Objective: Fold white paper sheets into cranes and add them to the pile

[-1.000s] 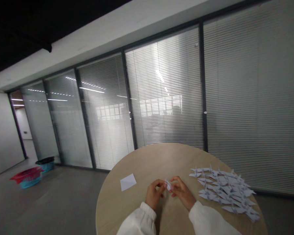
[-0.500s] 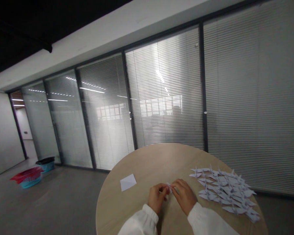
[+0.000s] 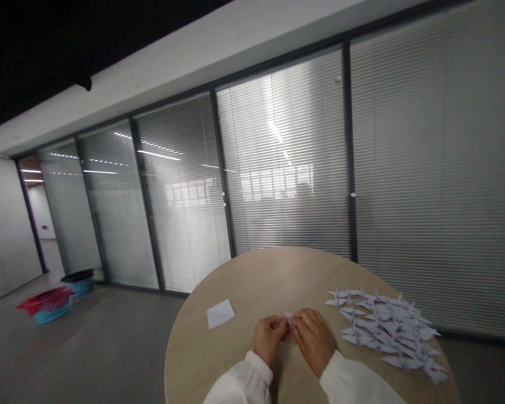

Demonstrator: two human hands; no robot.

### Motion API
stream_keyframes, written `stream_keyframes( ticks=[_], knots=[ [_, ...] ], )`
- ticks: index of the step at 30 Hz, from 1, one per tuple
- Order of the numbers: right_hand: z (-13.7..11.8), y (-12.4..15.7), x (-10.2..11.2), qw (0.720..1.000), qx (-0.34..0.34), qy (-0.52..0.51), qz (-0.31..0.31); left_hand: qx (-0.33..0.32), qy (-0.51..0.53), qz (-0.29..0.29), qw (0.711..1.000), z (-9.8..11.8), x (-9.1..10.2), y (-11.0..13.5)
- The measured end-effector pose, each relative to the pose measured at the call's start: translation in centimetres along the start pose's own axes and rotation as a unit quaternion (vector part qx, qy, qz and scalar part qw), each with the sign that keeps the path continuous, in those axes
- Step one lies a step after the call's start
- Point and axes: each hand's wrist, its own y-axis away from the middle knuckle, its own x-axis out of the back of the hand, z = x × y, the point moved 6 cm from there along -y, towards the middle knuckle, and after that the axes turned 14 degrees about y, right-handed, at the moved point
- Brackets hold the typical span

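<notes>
Over the front middle of the round table (image 3: 219, 359), my left hand (image 3: 270, 335) and my right hand (image 3: 313, 338) meet at a small folded piece of white paper (image 3: 288, 315). The fingers of both hands are pinched on it, and only its pointed tip shows above them. To the right of my right hand lies a spread of white paper cranes (image 3: 382, 322), packed close in rows. A flat white sheet of paper (image 3: 220, 314) with a diagonal fold line rests to the left of my left hand.
Behind the table runs a glass partition (image 3: 286, 163) with blinds and dark frames. On the floor at the left stand a blue basin with a red liner (image 3: 46, 303) and another with a black liner (image 3: 79, 281). A white door (image 3: 8, 230) is at the far left.
My right hand has shifted slightly left, its fingers closer to my left hand and covering more of the folded paper. The cranes and the flat sheet stay where they were.
</notes>
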Motion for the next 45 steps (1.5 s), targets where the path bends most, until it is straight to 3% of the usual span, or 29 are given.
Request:
stream_keyframes(
  ticks=[7,14,16,18,21,23,27,30,39,45],
  knots=[
    [-1.2,0.0,0.3,0.999,0.034,0.000,0.010,0.041,0.128,0.016,0.991,0.4,0.5,-0.2],
    [-1.7,0.2,0.1,0.998,0.029,-0.063,-0.013,0.026,0.118,0.025,0.992,0.7,1.0,-0.3],
    [-1.3,0.3,0.1,0.994,0.010,-0.110,-0.006,0.004,0.107,0.025,0.994,1.1,1.0,-0.3],
    [-0.2,0.3,-0.3,0.984,-0.051,-0.170,0.007,-0.024,0.088,0.019,0.996,1.5,1.0,-0.3],
    [2.6,0.9,-1.8,0.937,-0.215,-0.276,0.013,-0.054,0.045,0.008,0.998,1.8,0.9,-0.3],
    [3.5,1.1,-3.3,0.893,-0.273,-0.357,-0.032,-0.073,0.004,-0.005,0.997,2.0,0.7,-0.1],
    [2.9,0.9,-4.5,0.808,-0.275,-0.513,-0.096,-0.122,-0.089,-0.037,0.988,2.9,0.2,0.6],
    [2.1,0.6,-4.4,0.775,-0.260,-0.564,-0.119,-0.155,-0.128,-0.049,0.978,3.6,-0.1,1.0],
    [2.5,0.6,-4.1,0.792,-0.265,-0.539,-0.112,-0.118,-0.048,-0.050,0.991,2.4,-0.3,0.5],
    [2.1,0.5,-4.0,0.776,-0.269,-0.558,-0.119,-0.121,-0.044,-0.033,0.991,2.6,0.1,0.4]
  ],
)
